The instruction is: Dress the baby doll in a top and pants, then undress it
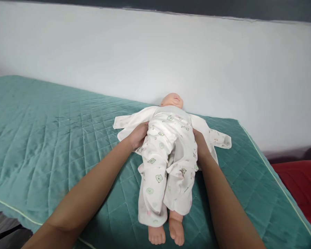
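Observation:
A baby doll (172,100) lies on its back on a green quilted bed (54,138), head toward the wall and bare feet toward me. It wears white printed trousers (160,173), and a white printed top (134,122) is spread open beneath it. My left hand (138,135) is pressed against the doll's left side at the waist. My right hand (200,143) is against the other side. The fingers of both hands are tucked under the doll and its clothes and are hidden.
A pale wall (171,58) runs directly behind the bed. A red object (298,186) sits on the floor past the bed's right edge. The bed's front edge lies at the lower left.

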`<state>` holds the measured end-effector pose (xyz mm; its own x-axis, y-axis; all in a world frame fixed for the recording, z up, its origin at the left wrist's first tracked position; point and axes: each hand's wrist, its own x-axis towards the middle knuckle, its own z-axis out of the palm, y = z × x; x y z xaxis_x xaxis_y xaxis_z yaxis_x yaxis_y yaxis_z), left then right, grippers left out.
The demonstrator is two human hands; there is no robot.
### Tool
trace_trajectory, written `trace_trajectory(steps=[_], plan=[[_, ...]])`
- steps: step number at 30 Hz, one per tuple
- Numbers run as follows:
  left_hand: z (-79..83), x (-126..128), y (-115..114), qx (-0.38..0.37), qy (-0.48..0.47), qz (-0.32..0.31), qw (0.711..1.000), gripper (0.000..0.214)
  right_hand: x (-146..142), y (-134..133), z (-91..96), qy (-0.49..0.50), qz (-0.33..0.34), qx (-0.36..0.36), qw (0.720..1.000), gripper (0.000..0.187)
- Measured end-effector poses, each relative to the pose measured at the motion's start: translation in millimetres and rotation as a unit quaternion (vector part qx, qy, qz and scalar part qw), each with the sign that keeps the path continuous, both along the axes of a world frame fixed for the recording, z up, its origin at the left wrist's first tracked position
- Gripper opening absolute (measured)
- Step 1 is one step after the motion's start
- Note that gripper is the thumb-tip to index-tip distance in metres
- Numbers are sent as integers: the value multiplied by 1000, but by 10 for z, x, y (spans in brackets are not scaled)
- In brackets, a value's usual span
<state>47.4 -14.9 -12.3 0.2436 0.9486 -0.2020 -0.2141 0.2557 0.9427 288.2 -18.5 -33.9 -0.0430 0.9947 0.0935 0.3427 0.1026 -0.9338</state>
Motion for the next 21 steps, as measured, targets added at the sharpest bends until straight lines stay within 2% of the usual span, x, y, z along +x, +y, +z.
trace_trajectory(steps=[3,9,12,16,21], plan=[[20,-9,-7,-17,23,-4,1000,42,-21,3,7,5,-8,10,1000,47],[-4,-30,9,-29,12,-37,999,50,-6,0,55,0,39,-24,999,38],[38,-35,-17,-40,45,-24,998,48,-2,-8,66,16,63,-26,998,33],[97,-37,-42,-37,99,-3,994,47,-19,-18,51,24,58,0,998,42],[9,-17,26,-7,32,-20,999,53,-16,7,5,-11,45,30,999,43]])
